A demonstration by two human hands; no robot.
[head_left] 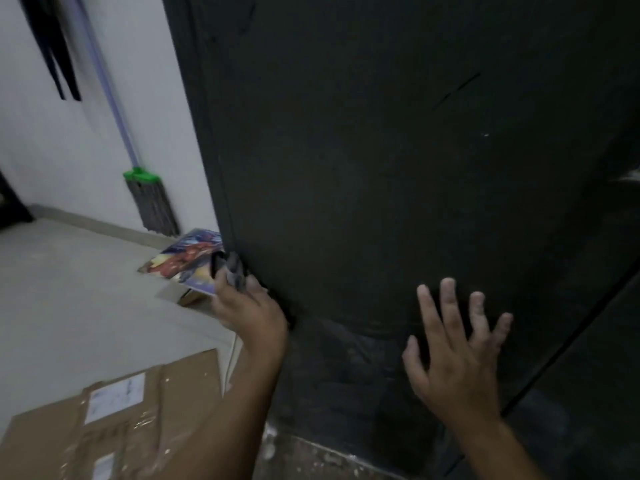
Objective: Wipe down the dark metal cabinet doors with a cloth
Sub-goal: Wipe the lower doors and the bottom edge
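Observation:
The dark metal cabinet fills the upper middle and right of the head view, its door surface matt and scratched. My left hand grips a bunched grey cloth against the cabinet's left edge, low down. My right hand lies flat on the door with fingers spread and straight, lower right of centre. A seam between two doors runs diagonally just right of that hand.
A broom with a green collar leans on the white wall at left. A colourful printed packet lies on the floor by the cabinet corner. Flattened cardboard covers the floor at lower left.

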